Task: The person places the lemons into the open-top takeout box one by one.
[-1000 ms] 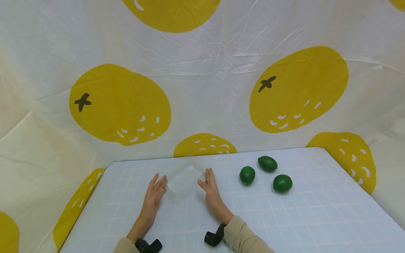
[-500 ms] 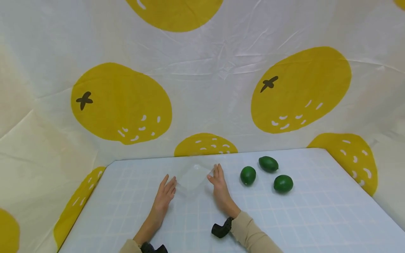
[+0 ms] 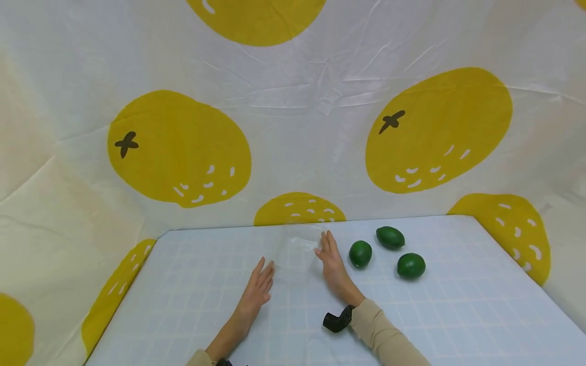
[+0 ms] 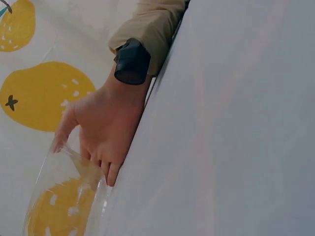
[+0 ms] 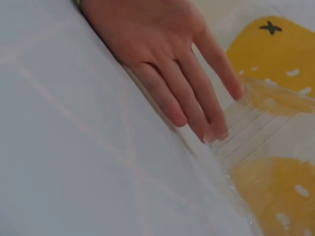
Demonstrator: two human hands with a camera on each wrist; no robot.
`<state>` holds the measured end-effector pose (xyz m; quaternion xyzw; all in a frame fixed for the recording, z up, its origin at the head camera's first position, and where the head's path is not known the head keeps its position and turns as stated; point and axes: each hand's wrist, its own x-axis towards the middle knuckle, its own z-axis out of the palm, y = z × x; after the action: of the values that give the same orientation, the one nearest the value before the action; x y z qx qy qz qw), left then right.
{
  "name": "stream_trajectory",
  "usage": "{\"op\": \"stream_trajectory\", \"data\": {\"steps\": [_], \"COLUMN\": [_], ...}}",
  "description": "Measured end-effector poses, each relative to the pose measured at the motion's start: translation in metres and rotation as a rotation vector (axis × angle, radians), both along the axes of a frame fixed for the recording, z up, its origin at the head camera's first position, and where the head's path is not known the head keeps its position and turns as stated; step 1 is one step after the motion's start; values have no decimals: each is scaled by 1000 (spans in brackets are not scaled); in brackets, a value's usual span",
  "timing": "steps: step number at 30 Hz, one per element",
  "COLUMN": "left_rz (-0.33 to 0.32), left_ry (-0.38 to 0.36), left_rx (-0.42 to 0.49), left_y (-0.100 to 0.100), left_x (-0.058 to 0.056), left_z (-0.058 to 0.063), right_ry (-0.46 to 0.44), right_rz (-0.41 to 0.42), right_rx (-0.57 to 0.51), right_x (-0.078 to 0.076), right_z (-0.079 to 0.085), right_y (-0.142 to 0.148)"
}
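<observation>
Steadying the clear container (image 3: pixel 297 249) on the table (image 3: pixel 192 284) appears to be the current step; left hand (image 3: pixel 256 292) and right hand (image 3: pixel 336 269) are touching its sides, fingers extended, gripping nothing; the next move is probably calling for even contact

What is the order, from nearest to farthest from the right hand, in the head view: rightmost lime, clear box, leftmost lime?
1. Clear box: touching the right hand, on its left.
2. Leftmost lime: just right of the hand.
3. Rightmost lime: farther to the right.
</observation>
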<state>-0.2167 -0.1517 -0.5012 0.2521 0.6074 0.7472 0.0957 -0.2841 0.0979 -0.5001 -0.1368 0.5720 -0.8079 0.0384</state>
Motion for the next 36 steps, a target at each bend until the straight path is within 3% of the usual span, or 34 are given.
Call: {"op": "stream_trajectory", "data": {"steps": [11,24,36], "left_rz": [-111,-111,-107], "left_ry": [107,38,31], "left_rx": [20,-76,-130], "left_y": [12,12,15], "left_x": [9,18,13], "left_z": [-8,2,-1], "right_ry": [-9,-28,-30], "right_rz": [10,-13,-5], "right_rx": [23,41,71], "right_x": [4,8,11], "right_z": [-1,3,1], "right_y": [7,2,7]}}
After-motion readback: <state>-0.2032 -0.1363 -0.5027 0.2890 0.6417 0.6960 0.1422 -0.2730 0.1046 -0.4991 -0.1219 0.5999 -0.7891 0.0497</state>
